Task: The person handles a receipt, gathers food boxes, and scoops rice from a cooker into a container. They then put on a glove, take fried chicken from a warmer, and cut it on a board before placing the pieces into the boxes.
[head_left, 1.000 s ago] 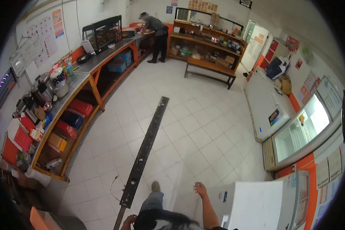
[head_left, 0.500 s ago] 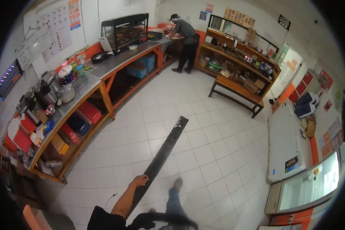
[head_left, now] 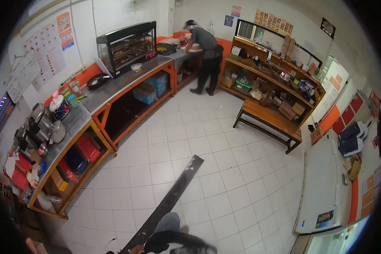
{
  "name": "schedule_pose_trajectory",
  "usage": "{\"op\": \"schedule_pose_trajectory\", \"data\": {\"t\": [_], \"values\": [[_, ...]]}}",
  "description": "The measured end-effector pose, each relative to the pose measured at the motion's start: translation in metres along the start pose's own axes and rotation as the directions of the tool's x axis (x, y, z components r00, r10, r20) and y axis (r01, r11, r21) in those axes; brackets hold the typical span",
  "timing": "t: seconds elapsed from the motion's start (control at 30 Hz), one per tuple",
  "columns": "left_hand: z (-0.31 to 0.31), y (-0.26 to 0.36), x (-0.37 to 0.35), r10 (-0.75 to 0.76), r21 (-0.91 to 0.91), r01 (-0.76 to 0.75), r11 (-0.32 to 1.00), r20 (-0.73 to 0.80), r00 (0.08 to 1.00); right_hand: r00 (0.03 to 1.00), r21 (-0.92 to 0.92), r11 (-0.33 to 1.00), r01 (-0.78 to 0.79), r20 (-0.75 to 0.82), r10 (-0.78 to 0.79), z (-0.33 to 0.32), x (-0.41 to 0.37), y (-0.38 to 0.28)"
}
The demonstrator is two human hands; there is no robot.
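**The strip rides lower, with the hand almost out of frame**

We see the long dark strip [head_left: 172,194] slanting over the white tiled floor [head_left: 224,169]. Its far end points up and right toward the wooden bench [head_left: 269,122], and its near end runs out at the bottom edge of the picture. Half a second ago the left arm reached well into view and its hand was closed around the strip partway along. Now only a sliver of the left hand [head_left: 135,249] shows, at the very bottom and against the strip's near end. We cannot tell whether its fingers are clamped on the strip or merely touching it. The right hand is out of sight, though a second ago it hung open beside a white cabinet.

The strip's far end also sits nearer to us than before and reaches less far across the tiles. We judge the strip to be held up off the floor by its near end, with the head camera tipped a little higher into the room.

A jeans leg [head_left: 169,220] and a shoe [head_left: 184,229] show just right of the strip. Along the left wall stands a steel-topped table [head_left: 122,82] with a glass display case [head_left: 125,46]. At its far end another person [head_left: 205,55] bends over it, well apart from us. A white chest freezer [head_left: 321,182] lines the right side.
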State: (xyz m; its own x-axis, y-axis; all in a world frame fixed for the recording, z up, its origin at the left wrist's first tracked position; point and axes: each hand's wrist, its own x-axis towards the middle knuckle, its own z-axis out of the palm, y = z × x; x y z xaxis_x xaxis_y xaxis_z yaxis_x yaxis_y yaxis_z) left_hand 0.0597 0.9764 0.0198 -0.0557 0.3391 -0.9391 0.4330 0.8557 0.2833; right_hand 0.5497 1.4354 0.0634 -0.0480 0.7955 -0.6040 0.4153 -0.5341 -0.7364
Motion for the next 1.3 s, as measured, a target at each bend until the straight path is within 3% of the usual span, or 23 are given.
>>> {"op": "schedule_pose_trajectory", "data": {"t": [0.13,0.3,0.4,0.47,0.5,0.53,0.57,0.6,0.63,0.7,0.77,0.83,0.9,0.97,1.0,1.03,1.07,1.17,1.3], "values": [[-0.032,0.078,0.035,-0.026,-0.054,0.025,0.998,-0.02,0.999,0.996,0.023,0.997,0.076,0.04,-0.077,-0.009,0.09,-0.079],[-0.132,0.212,0.128,0.048,0.091,-0.04,0.995,-0.084,0.995,0.993,-0.057,0.998,-0.01,0.12,0.017,-0.007,0.161,-0.104],[-0.224,0.325,0.199,0.188,0.298,-0.12,0.947,-0.212,0.959,0.976,-0.156,0.977,-0.143,0.144,0.166,-0.016,0.184,-0.096],[-0.295,0.427,0.239,0.32,0.439,-0.157,0.885,-0.329,0.888,0.963,-0.175,0.96,-0.219,0.122,0.242,-0.029,0.196,-0.103],[-0.333,0.476,0.255,0.364,0.462,-0.201,0.864,-0.295,0.884,0.958,-0.166,0.954,-0.248,0.105,0.268,-0.039,0.198,-0.112],[-0.365,0.539,0.248,0.378,0.444,-0.214,0.87,-0.321,0.868,0.955,-0.157,0.951,-0.267,0.086,0.282,-0.049,0.206,-0.121],[-0.397,0.578,0.288,0.494,0.449,-0.306,0.84,-0.396,0.774,0.954,-0.14,0.95,-0.279,0.075,0.291,-0.056,0.213,-0.134],[-0.419,0.65,0.236,0.54,0.379,-0.396,0.837,-0.446,0.714,0.953,-0.129,0.95,-0.286,0.066,0.296,-0.063,0.223,-0.143],[-0.441,0.696,0.234,0.617,0.333,-0.519,0.787,-0.454,0.643,0.954,-0.12,0.951,-0.284,0.061,0.293,-0.069,0.237,-0.153],[-0.473,0.785,0.209,0.637,0.289,-0.576,0.765,-0.479,0.604,0.955,-0.121,0.952,-0.281,0.064,0.29,-0.078,0.268,-0.174],[-0.491,0.842,0.202,0.657,0.13,-0.703,0.699,-0.504,0.56,0.954,-0.141,0.95,-0.279,0.077,0.291,-0.088,0.301,-0.19],[-0.5,0.874,0.222,0.641,0.094,-0.711,0.697,-0.526,0.559,0.951,-0.174,0.946,-0.275,0.096,0.294,-0.102,0.338,-0.203],[-0.488,0.854,0.28,0.58,0.054,-0.666,0.744,-0.548,0.603,0.945,-0.196,0.938,-0.286,0.105,0.31,-0.126,0.37,-0.223],[-0.457,0.815,0.345,0.411,0.205,-0.357,0.911,-0.509,0.756,0.942,-0.198,0.935,-0.295,0.103,0.319,-0.159,0.408,-0.239],[-0.439,0.792,0.385,0.389,0.396,-0.242,0.886,-0.346,0.854,0.942,-0.184,0.937,-0.298,0.101,0.32,-0.177,0.431,-0.248],[-0.419,0.806,0.366,0.091,0.183,-0.088,0.979,-0.003,0.996,0.944,-0.154,0.941,-0.301,0.093,0.317,-0.198,0.457,-0.255],[-0.395,0.82,0.33,0.029,0.187,-0.047,0.981,0.101,0.994,0.948,-0.12,0.948,-0.296,0.088,0.307,-0.221,0.484,-0.257],[-0.354,0.831,0.296,0.053,0.013,-0.056,0.998,0.159,0.986,0.956,0.087,0.952,-0.293,0.041,0.29,-0.28,0.59,-0.277],[-0.37,0.896,0.308,0.057,-0.123,-0.038,0.992,0.159,0.986,0.971,0.07,0.982,-0.177,-0.15,0.186,-0.326,0.694,-0.401]]}}
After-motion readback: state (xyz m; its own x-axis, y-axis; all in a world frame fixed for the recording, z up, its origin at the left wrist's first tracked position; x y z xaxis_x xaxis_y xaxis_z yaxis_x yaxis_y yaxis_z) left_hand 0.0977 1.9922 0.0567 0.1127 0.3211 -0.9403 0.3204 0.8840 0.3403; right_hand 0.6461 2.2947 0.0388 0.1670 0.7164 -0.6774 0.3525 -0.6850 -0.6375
